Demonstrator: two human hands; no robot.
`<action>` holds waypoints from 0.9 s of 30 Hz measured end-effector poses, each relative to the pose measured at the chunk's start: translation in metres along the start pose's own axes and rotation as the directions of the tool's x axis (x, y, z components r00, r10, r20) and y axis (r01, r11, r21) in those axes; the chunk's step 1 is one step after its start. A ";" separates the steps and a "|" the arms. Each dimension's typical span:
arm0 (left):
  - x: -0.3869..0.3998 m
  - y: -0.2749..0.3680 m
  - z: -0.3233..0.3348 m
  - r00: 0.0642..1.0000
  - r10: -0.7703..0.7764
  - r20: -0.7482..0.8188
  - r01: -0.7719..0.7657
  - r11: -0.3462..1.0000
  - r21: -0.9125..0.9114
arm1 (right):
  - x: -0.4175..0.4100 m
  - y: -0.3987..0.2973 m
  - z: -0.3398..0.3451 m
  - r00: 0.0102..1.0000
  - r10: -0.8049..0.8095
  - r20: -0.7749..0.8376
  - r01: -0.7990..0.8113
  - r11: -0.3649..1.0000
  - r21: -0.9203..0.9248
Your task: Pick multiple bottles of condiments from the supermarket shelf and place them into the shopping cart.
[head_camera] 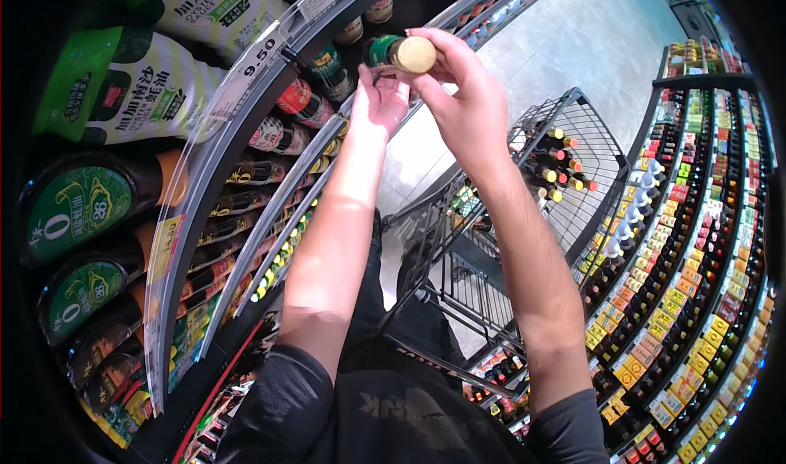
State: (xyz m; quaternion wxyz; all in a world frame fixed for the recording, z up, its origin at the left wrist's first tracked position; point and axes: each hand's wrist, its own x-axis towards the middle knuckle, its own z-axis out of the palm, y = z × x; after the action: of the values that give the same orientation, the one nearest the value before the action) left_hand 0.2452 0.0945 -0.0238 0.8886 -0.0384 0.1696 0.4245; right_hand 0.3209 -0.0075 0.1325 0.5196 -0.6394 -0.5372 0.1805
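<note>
A dark glass sauce bottle with a green label and a gold cap (416,54) is held at the shelf front, its cap towards me. My right hand (462,86) grips it around the neck and cap, with the thumb below and the fingers above. Palm up beneath the bottle is my left hand (381,99), fingers spread against its underside; how firmly it bears the bottle cannot be told. A similar green-labelled bottle (331,71) stands on the shelf just left of my hands, beside a red-labelled bottle (301,99).
Oyster sauce pouches (150,89) and large dark bottles (83,209) fill the upper shelf behind a clear price rail (230,89). A wire shopping cart (589,120) holding several capped bottles (556,169) stands at my right. Beyond it runs another stocked shelf (681,267).
</note>
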 end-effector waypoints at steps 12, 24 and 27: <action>0.024 0.014 0.001 0.989 -0.078 -0.123 0.038 0.953 -0.299 | 0.043 0.017 0.024 0.998 0.050 0.026 -0.054 0.979 0.198; 0.025 0.013 0.011 0.961 -0.004 -0.278 -0.076 0.958 -0.276 | 0.041 0.045 0.039 0.999 0.026 0.027 -0.031 0.978 0.208; 0.023 0.011 0.013 0.976 -0.056 -0.212 -0.025 0.933 -0.360 | 0.053 0.050 0.041 0.999 0.006 0.036 -0.013 0.981 0.191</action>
State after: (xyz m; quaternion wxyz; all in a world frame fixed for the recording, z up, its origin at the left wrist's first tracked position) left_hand 0.2531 0.1213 -0.0188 0.8456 -0.2487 0.1854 0.4343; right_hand 0.3324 0.0646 0.0905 0.5681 -0.5858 -0.5234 0.2452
